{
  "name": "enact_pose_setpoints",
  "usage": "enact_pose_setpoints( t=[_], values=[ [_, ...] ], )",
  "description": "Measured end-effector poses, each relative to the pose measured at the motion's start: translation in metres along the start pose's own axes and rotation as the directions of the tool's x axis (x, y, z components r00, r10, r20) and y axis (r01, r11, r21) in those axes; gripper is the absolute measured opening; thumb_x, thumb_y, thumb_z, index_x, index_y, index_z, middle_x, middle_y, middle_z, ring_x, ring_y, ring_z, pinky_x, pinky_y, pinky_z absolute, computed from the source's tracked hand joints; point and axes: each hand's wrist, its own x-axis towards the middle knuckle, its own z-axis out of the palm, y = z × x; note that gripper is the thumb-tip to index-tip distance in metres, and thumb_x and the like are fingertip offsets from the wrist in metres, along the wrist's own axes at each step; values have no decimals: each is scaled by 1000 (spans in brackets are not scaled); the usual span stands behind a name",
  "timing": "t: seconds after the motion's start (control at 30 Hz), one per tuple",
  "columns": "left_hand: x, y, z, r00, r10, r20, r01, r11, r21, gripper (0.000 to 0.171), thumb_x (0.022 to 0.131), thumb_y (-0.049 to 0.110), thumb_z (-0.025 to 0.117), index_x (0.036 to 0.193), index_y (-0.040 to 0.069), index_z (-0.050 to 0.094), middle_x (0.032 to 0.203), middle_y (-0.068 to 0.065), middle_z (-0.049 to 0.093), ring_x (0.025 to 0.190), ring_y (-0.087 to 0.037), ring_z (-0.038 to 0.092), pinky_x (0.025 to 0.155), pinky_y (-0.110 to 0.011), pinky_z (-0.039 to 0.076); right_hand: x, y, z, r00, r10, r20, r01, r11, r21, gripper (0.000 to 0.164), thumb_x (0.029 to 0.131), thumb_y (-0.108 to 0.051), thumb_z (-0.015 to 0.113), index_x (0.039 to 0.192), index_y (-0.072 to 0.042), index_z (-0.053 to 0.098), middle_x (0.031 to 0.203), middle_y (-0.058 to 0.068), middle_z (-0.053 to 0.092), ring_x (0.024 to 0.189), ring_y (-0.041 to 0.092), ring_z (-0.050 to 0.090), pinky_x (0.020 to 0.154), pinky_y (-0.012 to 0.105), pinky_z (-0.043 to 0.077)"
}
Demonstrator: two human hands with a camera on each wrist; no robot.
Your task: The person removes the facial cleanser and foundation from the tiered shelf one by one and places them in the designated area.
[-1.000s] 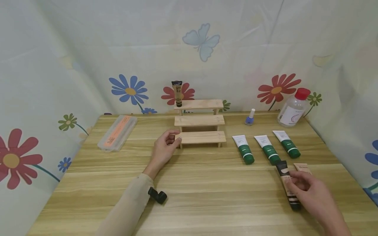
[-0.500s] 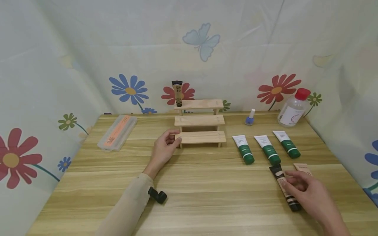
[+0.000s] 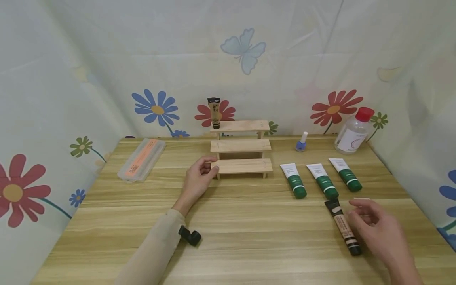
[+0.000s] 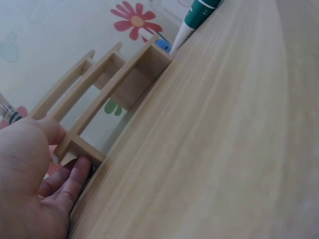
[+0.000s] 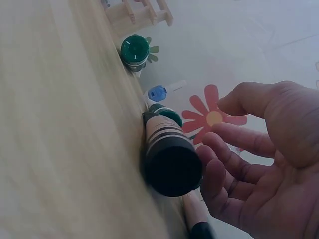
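My left hand [image 3: 199, 177] grips the left end of the bottom step of a small three-tier wooden shelf [image 3: 246, 166]. In the left wrist view the thumb lies on top of the step and the fingers reach beneath its end. A beige tube with black ends [image 3: 343, 227] lies on the table at the right. My right hand [image 3: 382, 231] hovers just right of it, fingers loosely bent with nothing held. A second beige tube [image 5: 193, 205] is mostly hidden behind that hand in the head view. One small gold-and-black tube [image 3: 215, 113] stands on the shelf's top step.
Three green-and-white tubes [image 3: 295, 182] lie right of the shelf. Behind them stand a blue nail polish bottle [image 3: 301, 146] and a clear bottle with a red cap [image 3: 350, 136]. At the left lies a flat clear case [image 3: 142, 160] with an orange label.
My right hand has laid the black-ended beige tube down on the table, let go of it and shifted slightly right. The left hand keeps its place on the shelf.
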Motion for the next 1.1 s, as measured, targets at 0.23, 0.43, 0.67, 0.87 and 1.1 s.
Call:
enact_pose_setpoints(
  t=[0.23,0.43,0.67,0.87,1.1],
  values=[
    [1,-1,0,1000,19,0,-19,1000,1,34,108,28,77,140,15,74,120,-9,75,112,-24,72,102,-46,58,6,-13,-10,996,-28,-85,37,995,97,49,113,-38,67,147,-3,66,128,15,69,89,3,60,63,24,56],
    [0,0,0,1000,19,3,-19,1000,-9,35,108,29,77,140,15,74,122,-9,75,114,-24,72,103,-47,58,19,-27,-19,979,-97,-178,138,962,237,47,112,-32,70,147,-3,65,116,-21,64,90,-5,67,66,25,64],
    [-1,0,1,1000,3,4,-3,1000,-8,33,109,30,76,140,18,74,122,-8,75,113,-24,72,102,-47,58,33,-48,-25,968,-110,-225,160,964,213,56,112,-42,67,156,-9,60,132,-4,62,94,-2,65,67,19,61],
    [0,0,0,1000,-2,7,3,1000,-8,33,108,29,76,139,19,74,122,-6,74,114,-23,71,102,-46,58,47,-69,-26,962,-133,-240,200,939,281,55,112,-40,67,161,-18,56,140,2,61,101,3,65,69,18,61],
    [-2,1,0,1000,0,12,0,1000,-15,33,109,29,76,140,19,74,123,-8,74,115,-25,71,103,-47,57,63,-99,-23,948,-183,-259,265,907,329,52,112,-35,68,160,-18,57,137,-2,63,102,4,66,71,17,60]
  ],
)
